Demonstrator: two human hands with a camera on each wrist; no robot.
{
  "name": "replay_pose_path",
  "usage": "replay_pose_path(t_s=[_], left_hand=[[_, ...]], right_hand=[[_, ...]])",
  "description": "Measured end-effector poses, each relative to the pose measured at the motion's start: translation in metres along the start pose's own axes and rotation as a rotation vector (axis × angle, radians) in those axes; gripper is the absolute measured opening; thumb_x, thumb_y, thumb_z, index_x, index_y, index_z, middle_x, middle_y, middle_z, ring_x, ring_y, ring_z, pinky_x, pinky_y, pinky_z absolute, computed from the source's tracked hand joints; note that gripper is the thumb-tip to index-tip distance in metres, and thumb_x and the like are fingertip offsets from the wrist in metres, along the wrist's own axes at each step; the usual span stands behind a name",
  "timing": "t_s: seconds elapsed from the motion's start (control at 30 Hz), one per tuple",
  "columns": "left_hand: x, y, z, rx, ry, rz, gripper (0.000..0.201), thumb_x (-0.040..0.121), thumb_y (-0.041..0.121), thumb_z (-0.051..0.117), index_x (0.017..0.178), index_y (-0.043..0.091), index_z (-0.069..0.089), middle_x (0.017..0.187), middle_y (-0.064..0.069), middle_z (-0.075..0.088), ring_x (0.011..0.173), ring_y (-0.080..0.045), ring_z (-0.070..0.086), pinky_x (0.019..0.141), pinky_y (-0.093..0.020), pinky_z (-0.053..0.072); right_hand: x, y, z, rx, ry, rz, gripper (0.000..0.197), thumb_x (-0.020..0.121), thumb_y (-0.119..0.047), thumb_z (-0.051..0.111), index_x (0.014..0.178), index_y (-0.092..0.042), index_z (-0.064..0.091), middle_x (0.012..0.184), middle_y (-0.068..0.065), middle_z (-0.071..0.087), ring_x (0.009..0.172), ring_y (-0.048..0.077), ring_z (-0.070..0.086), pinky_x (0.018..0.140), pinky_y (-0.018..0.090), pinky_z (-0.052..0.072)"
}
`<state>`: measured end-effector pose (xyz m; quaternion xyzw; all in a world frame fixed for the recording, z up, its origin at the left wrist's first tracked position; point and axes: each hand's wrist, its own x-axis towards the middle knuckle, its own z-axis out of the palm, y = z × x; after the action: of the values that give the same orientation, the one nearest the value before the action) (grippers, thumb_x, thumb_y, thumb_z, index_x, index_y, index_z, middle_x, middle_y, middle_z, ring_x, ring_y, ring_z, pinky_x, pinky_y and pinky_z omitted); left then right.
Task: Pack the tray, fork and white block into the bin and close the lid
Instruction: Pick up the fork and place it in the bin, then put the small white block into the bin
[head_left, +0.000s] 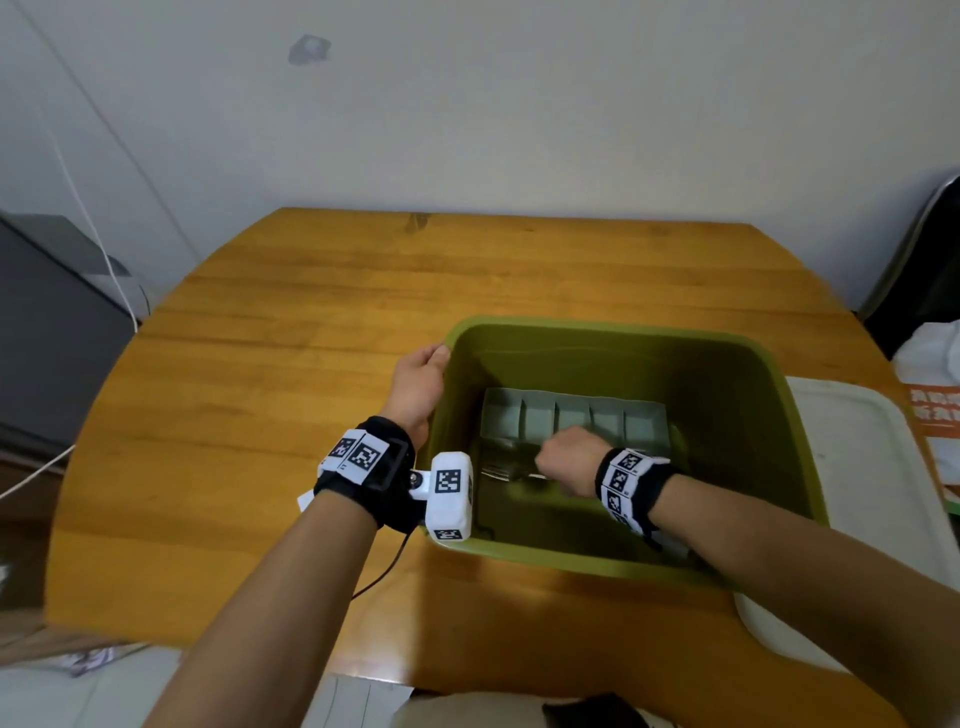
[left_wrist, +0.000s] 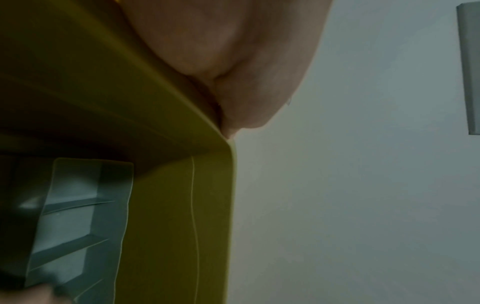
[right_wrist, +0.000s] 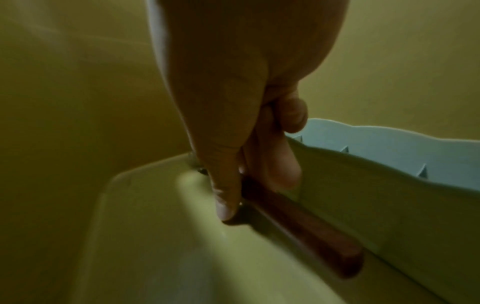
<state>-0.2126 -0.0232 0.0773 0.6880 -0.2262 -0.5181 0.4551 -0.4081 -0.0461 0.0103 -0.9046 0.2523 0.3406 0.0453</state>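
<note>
An olive-green bin stands open on the wooden table. A grey-blue compartment tray lies on its floor toward the far side. My right hand is deep inside the bin and pinches a fork whose metal tines point left. The right wrist view shows the fork's brown wooden handle low over the bin floor, beside the tray, between my thumb and fingers. My left hand grips the bin's left rim near the far corner. No white block is in view.
A white lid lies flat on the table just right of the bin. Orange-printed packaging sits at the far right edge. A dark cabinet stands left of the table, with white cables beside it.
</note>
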Motion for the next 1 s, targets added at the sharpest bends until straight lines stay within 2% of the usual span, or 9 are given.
replay_pose_path(t_s=[0.1,0.2,0.37,0.43,0.5,0.6,0.73,0.83,1.0], left_hand=[[0.002,-0.002,-0.002,-0.019,-0.008,-0.006,0.034,0.106,0.023,0.042,0.129,0.010,0.063,0.099,-0.011,0.073,0.083,-0.023,0.066,0.079,-0.038,0.056],[0.006,-0.004,-0.005,-0.062,-0.019,-0.024,0.031,0.106,0.023,0.044,0.121,0.009,0.066,0.086,-0.009,0.071,0.071,-0.022,0.065,0.070,-0.035,0.055],[0.008,-0.004,-0.015,-0.100,-0.079,-0.076,0.025,0.105,0.026,0.048,0.106,0.010,0.067,0.085,-0.010,0.071,0.067,-0.019,0.067,0.057,-0.029,0.059],[0.014,-0.008,-0.027,-0.142,-0.088,-0.085,0.030,0.105,0.030,0.044,0.109,0.013,0.068,0.100,-0.007,0.074,0.084,-0.018,0.069,0.071,-0.032,0.058],[0.024,-0.017,-0.048,-0.203,-0.051,-0.079,0.035,0.104,0.033,0.043,0.126,0.013,0.063,0.117,-0.003,0.073,0.106,-0.021,0.066,0.087,-0.037,0.052],[0.037,-0.038,-0.086,-0.249,0.133,-0.074,0.037,0.101,0.027,0.051,0.133,0.010,0.058,0.116,-0.002,0.072,0.113,-0.025,0.065,0.086,-0.038,0.051],[0.051,-0.084,-0.134,0.143,0.338,-0.171,0.038,0.098,0.016,0.057,0.135,0.005,0.059,0.118,-0.014,0.065,0.090,-0.028,0.058,0.078,-0.037,0.047],[0.061,-0.117,-0.162,0.433,0.344,-0.307,0.053,0.088,0.019,0.071,0.136,0.003,0.057,0.126,-0.024,0.065,0.104,-0.037,0.064,0.093,-0.045,0.053],[0.077,-0.145,-0.173,0.897,0.321,-0.462,0.075,0.063,0.041,0.084,0.129,0.012,0.064,0.136,-0.021,0.054,0.115,-0.044,0.057,0.093,-0.051,0.054]], right_hand=[[0.002,0.000,0.004,0.002,-0.007,0.020,0.012,0.099,-0.007,0.061,0.106,-0.006,0.070,0.070,0.001,0.051,0.077,0.020,0.061,0.070,0.030,0.053],[0.003,0.003,0.004,0.029,0.007,0.037,0.011,0.097,-0.010,0.066,0.105,-0.006,0.071,0.085,0.004,0.060,0.088,0.021,0.069,0.078,0.034,0.059],[0.002,0.003,0.005,0.012,-0.003,0.039,0.010,0.097,-0.013,0.067,0.104,-0.007,0.071,0.087,0.005,0.060,0.088,0.021,0.067,0.080,0.036,0.060],[0.000,0.005,0.001,0.030,0.010,0.064,0.007,0.097,-0.016,0.066,0.096,-0.009,0.069,0.086,0.005,0.060,0.085,0.022,0.067,0.075,0.035,0.059],[-0.003,0.012,-0.004,0.111,0.063,0.120,0.012,0.099,-0.015,0.061,0.090,-0.010,0.065,0.084,0.005,0.060,0.075,0.022,0.061,0.066,0.033,0.054],[-0.009,0.028,-0.014,0.286,0.161,0.184,0.023,0.097,-0.027,0.064,0.083,-0.009,0.070,0.079,0.001,0.067,0.067,0.018,0.063,0.063,0.030,0.057],[-0.020,0.046,-0.031,0.455,0.314,0.253,0.032,0.094,-0.044,0.067,0.085,-0.016,0.078,0.077,0.001,0.075,0.070,0.016,0.070,0.065,0.032,0.058],[-0.028,0.051,-0.047,0.523,0.422,0.279,0.031,0.094,-0.049,0.065,0.084,-0.022,0.076,0.070,-0.003,0.074,0.064,0.011,0.070,0.069,0.034,0.061],[-0.039,0.044,-0.071,0.591,0.538,0.282,0.030,0.097,-0.044,0.064,0.087,-0.019,0.078,0.053,-0.007,0.064,0.054,0.004,0.065,0.074,0.035,0.061]])
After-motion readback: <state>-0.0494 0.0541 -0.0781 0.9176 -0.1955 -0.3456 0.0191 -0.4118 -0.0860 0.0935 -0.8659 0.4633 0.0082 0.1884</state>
